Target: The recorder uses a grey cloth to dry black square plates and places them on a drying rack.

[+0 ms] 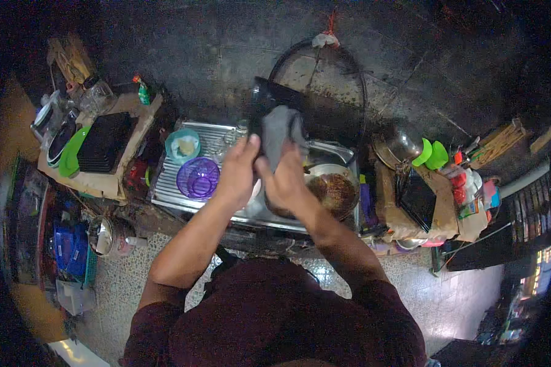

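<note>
Both hands are raised over a metal sink unit. My left hand (238,176) grips the near left edge of a black flat-sided object (266,91), perhaps a tray; its lower part is hidden by the hands. My right hand (285,181), blurred, holds a grey cloth (275,130) against that black object. Below and right of my right hand, a round pan (335,190) with a brown-stained inside sits in the sink basin. Left of my left hand, a purple translucent bowl (197,178) and a teal bowl (182,146) with something pale inside stand on the ribbed drainboard (167,186).
Clear glassware (229,137) stands at the drainboard's back. A faucet (335,149) reaches over the basin. On the left, a cardboard-covered surface (105,183) bears a black ridged item (105,142). To the right are a metal pot (399,140) and black trays (418,199).
</note>
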Demonstrator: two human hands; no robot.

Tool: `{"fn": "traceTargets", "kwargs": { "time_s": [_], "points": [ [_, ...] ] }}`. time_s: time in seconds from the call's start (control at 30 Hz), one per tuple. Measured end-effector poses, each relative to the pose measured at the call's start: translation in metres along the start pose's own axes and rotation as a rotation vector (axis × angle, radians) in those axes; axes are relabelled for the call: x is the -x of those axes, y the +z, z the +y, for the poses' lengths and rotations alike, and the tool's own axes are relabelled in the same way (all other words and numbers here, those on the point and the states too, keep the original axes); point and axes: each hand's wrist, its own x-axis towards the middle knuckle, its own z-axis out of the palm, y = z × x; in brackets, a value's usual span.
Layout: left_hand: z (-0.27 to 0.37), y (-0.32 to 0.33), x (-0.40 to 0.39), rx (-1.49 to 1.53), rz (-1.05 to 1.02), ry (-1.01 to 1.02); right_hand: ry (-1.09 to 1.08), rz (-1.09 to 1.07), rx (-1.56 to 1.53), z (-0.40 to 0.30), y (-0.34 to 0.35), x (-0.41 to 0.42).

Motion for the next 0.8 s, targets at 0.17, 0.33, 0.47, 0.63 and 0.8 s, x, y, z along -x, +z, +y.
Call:
{"fn": "traceTargets", "kwargs": {
  "time_s": [0.17,0.33,0.47,0.63,0.8],
  "points": [
    [0.005,-0.022,-0.010,0.523,0.085,-0.188,-0.256,-0.226,0.289,-0.006,0.006,0.020],
    [0.015,-0.003,0.005,0.529,0.264,-0.122,-0.201,-0.102,0.377,0.050,-0.003,0.030],
    [0.011,-0.013,0.010,0.478,0.224,-0.078,0.285,0.330,-0.398,0.032,-0.025,0.004],
    [-0.015,-0.019,0.011,0.323,0.038,-0.086,0.868,-0.045,-0.478,0.081,-0.055,-0.025],
    [-0.040,-0.019,0.012,0.150,0.023,-0.125,0.459,0.292,-0.003,0.057,-0.026,-0.036]
  ]
}}
